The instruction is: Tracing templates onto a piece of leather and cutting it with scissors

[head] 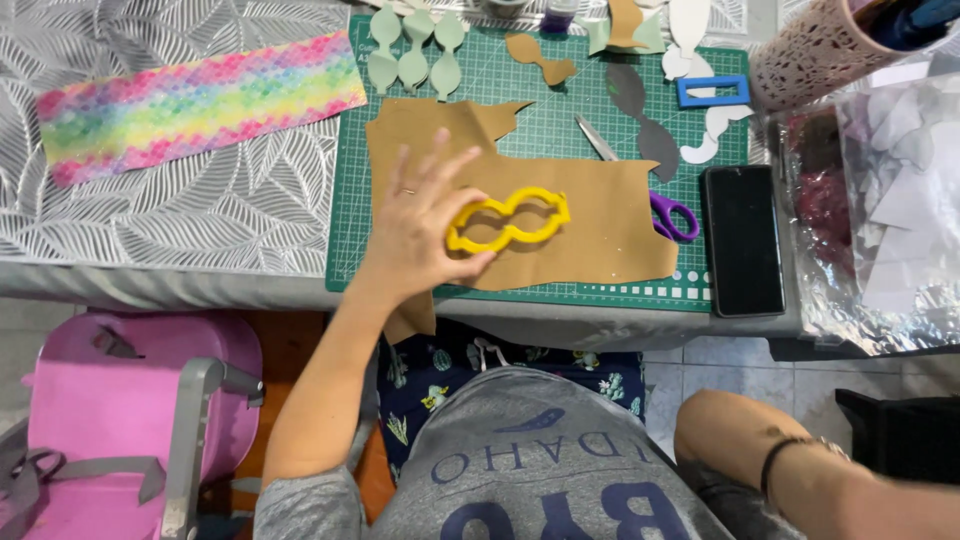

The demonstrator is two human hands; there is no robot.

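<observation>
My left hand rests on a brown sheet that lies on a green cutting mat. Its thumb and fingers hold the left end of a yellow bow-shaped outline template flat on the sheet. My right forearm, with a dark wristband, shows at the bottom right; the right hand itself is out of view. Purple-handled scissors lie partly under the sheet's right edge.
A rainbow-patterned strip lies on the leaf-patterned tablecloth at left. Pale green, brown, grey and white bow cutouts and a blue frame sit on the mat's far side. A black phone lies at right, beside plastic bags. A pink case stands below.
</observation>
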